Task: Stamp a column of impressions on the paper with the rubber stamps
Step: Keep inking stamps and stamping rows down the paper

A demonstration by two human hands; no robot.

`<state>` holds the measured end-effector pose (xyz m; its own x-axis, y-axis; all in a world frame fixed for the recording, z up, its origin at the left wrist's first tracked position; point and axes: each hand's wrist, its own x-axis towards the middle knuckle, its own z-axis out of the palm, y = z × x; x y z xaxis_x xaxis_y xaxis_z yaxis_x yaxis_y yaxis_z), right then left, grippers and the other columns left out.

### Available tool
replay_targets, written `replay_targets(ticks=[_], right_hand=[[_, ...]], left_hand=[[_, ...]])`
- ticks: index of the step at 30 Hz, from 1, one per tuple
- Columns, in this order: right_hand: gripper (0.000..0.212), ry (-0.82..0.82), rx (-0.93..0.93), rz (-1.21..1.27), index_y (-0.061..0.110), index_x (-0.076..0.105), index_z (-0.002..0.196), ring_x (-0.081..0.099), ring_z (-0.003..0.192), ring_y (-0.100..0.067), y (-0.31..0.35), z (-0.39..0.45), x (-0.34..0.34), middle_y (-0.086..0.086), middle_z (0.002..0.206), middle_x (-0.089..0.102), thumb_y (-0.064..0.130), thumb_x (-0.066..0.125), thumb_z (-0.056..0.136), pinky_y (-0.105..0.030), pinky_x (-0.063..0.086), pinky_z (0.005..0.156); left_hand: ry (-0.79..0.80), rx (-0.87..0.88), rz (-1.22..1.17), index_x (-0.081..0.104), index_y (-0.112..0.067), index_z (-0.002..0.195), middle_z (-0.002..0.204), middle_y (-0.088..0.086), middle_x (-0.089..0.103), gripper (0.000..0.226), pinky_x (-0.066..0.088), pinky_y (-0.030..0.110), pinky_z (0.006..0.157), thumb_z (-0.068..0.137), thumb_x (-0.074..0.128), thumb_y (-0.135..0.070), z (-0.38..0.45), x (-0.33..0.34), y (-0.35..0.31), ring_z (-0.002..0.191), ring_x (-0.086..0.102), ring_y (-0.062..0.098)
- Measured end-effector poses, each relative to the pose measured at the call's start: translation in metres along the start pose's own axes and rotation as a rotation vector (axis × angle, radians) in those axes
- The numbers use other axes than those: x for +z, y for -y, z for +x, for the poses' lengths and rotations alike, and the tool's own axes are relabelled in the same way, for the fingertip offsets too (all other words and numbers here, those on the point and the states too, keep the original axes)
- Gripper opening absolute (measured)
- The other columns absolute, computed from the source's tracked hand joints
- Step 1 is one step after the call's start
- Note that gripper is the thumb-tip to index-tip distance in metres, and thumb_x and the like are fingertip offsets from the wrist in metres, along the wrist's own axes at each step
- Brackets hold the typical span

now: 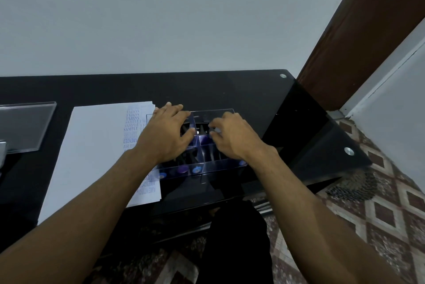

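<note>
Left hand (pixel 169 133) lies spread over the left half of a clear compartment box (pixel 213 112), fingers fairly straight, palm down, gripping nothing; likely steadying the box so it won't slide on the glossy black desk (pixel 241 90). Right hand (pixel 232 136) reaches in beside it, fingertips curled and pinched around something small in a middle compartment; probably the handle of a stamp, though blur makes that unsure. Rubber stamps (pixel 184 168) lie in the near compartments, blue and purple ends toward the front wall, within easy reach of both hands. Paper (pixel 96 145) lies just left of the box, right edge tucked under it, already carrying a column of blue impressions (pixel 132 122) reading SAMPLE and AMENDED. Farther left, a clear acrylic stand (pixel 25 122).
</note>
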<state>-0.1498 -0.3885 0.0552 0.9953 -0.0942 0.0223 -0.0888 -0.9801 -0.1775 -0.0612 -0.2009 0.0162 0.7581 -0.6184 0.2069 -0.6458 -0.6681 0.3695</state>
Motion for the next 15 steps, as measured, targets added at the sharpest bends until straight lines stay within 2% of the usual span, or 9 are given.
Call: replay_targets(ticks=[3,7,9,11,15], right_hand=[[0.038,0.147,0.028,0.061,0.025,0.064,0.121,0.056,0.108,-0.028,0.000,0.005,0.000,-0.008,0.118,0.058,0.038,0.040,0.095,-0.045,0.050,0.091],[0.042,0.240,0.033,0.039,0.021,0.061,0.127,0.052,0.120,-0.027,0.006,0.007,-0.003,-0.005,0.130,0.059,0.035,0.037,0.096,-0.046,0.039,0.100],[0.043,0.238,0.040,0.047,0.021,0.062,0.127,0.052,0.121,-0.026,0.007,0.010,0.000,-0.003,0.132,0.060,0.035,0.035,0.096,-0.045,0.037,0.101],[0.044,0.201,0.063,0.107,0.020,0.066,0.120,0.057,0.116,-0.022,0.006,0.012,0.004,-0.001,0.126,0.065,0.035,0.034,0.094,-0.044,0.042,0.102],[0.039,0.103,0.125,0.241,0.018,0.071,0.103,0.063,0.097,-0.017,0.004,0.016,0.010,-0.001,0.106,0.071,0.033,0.037,0.092,-0.039,0.052,0.091]], left_hand=[[-0.005,0.005,0.023,0.052,-0.016,0.144,0.154,0.009,0.046,0.063,0.017,0.049,0.124,0.093,0.043,-0.054,0.000,0.004,0.004,0.148,0.030,0.031],[-0.028,0.022,0.045,0.055,-0.016,0.141,0.152,0.009,0.048,0.064,0.018,0.049,0.123,0.092,0.040,-0.055,-0.001,0.007,0.006,0.147,0.034,0.030],[-0.032,0.026,0.052,0.055,-0.016,0.141,0.152,0.009,0.048,0.063,0.017,0.048,0.122,0.093,0.041,-0.054,-0.002,0.008,0.006,0.147,0.034,0.030],[-0.034,0.033,0.063,0.055,-0.016,0.141,0.152,0.009,0.048,0.064,0.018,0.048,0.122,0.093,0.040,-0.054,-0.002,0.008,0.007,0.147,0.034,0.030],[-0.038,0.032,0.075,0.055,-0.016,0.141,0.152,0.009,0.048,0.065,0.020,0.048,0.123,0.093,0.038,-0.056,-0.001,0.009,0.008,0.146,0.035,0.029]])
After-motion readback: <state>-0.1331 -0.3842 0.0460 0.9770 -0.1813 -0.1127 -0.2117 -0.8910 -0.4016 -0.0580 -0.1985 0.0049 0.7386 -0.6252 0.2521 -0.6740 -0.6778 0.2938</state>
